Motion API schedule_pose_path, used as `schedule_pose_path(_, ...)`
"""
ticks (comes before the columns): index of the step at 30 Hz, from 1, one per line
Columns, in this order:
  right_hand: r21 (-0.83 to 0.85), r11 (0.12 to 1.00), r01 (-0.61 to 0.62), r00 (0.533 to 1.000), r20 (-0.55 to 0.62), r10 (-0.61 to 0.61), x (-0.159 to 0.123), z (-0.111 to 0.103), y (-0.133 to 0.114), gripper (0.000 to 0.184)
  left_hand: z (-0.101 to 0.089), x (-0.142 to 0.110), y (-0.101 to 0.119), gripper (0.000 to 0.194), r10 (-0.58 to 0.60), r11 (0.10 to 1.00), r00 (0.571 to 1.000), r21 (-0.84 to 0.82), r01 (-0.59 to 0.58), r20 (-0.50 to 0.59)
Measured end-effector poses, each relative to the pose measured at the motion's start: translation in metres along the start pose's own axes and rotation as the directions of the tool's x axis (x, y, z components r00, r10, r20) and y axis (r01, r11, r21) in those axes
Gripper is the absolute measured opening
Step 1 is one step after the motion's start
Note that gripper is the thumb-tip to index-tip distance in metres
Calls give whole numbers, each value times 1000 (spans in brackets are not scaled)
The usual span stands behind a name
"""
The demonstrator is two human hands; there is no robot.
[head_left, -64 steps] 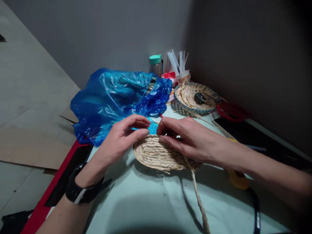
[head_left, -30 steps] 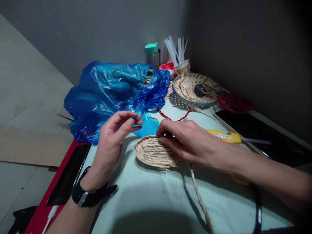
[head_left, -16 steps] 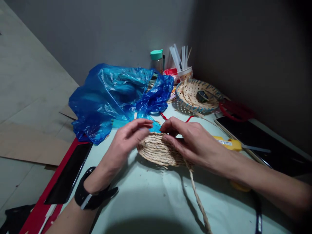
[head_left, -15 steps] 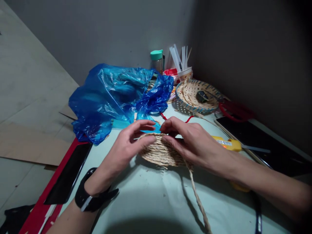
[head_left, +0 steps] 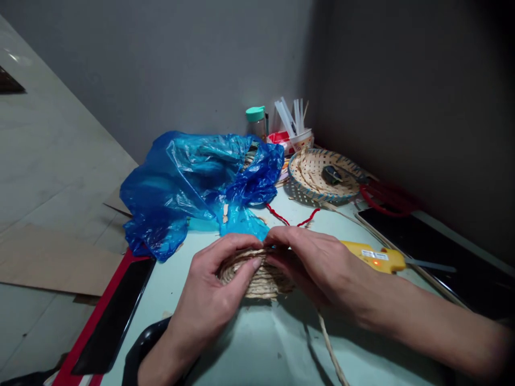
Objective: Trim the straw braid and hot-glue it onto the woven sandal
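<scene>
Both my hands hold a coiled straw-rope piece (head_left: 267, 284) just above the pale table, its rows of twisted cord facing me. My left hand (head_left: 217, 287) grips its left end, thumb across the front and fingers over the top edge. With thumb and fingers, my right hand (head_left: 322, 265) pinches the top edge right of the middle, covering the right part. A loose straw cord (head_left: 330, 348) trails from the piece down toward me. Beyond my right hand lies a yellow glue gun (head_left: 374, 258) with a small orange light and a glue stick in its back.
A blue plastic bag (head_left: 193, 177) lies at the back left. Behind stand a green-lidded jar (head_left: 256, 123), a cup of glue sticks (head_left: 301, 140) and a woven basket (head_left: 322, 177). Red-handled scissors (head_left: 386, 201) and a dark tablet (head_left: 434, 252) are at right; red yarn (head_left: 277, 214) lies ahead.
The view has tilted up, so everything sits lower. My left hand has closed further round the piece, its thumb now pressed across the front, and the coiled piece has turned slightly.
</scene>
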State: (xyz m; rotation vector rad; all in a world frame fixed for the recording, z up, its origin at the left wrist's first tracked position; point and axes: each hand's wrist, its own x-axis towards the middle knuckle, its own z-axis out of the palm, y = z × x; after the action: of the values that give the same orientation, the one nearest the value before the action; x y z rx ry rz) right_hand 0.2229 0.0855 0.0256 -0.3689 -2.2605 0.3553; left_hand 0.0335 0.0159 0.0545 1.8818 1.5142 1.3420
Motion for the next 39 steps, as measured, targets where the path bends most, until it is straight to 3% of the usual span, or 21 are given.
schedule_pose_path(3,-34,999,25,999,-26,-26,4,-4,-4,10,-1,-1,-1,25,39,998,999,52,-38,-12)
schedule_pose_path(6,-209,977,45,996,-67,-61,7,-13,-13,12,-7,-4,-2,25,70,989,996,131,-63,-55)
schedule_pose_path(10,-390,921,-16,997,-71,-13,5,-19,-27,23,-19,-8,-3,28,217,952,962,255,-170,-168)
schedule_pose_path(15,-223,969,-105,993,29,114,-2,-6,-31,24,-22,-8,1,38,471,845,865,368,-388,-171)
schedule_pose_path(18,-145,984,-103,994,-59,95,-1,-5,-26,21,-21,-9,3,42,503,827,842,390,-404,-194)
schedule_pose_path(21,-221,973,-61,985,-169,24,2,-14,-20,16,-20,-13,1,46,393,894,887,326,-307,-242)
schedule_pose_path(25,-357,932,-68,987,-160,10,4,-30,-16,16,-17,-14,1,38,248,961,935,188,-203,-255)
schedule_pose_path(27,-339,939,-59,987,-162,3,5,-34,-17,14,-14,-13,4,27,96,993,948,91,-71,-304)
schedule_pose_path(29,-306,951,-48,990,-141,4,5,-36,-19,16,-13,-11,7,16,-113,994,940,-31,108,-323)
schedule_pose_path(31,-279,958,-60,993,-113,30,5,-37,-20,17,-14,-9,9,7,-257,965,929,-121,232,-265)
schedule_pose_path(34,-227,965,-129,990,-80,113,6,-39,-20,12,-16,-6,9,4,-354,922,922,-220,317,-158)
schedule_pose_path(39,-109,986,-126,988,-105,115,8,-42,-17,13,-16,-4,6,4,-438,855,897,-339,392,-68)
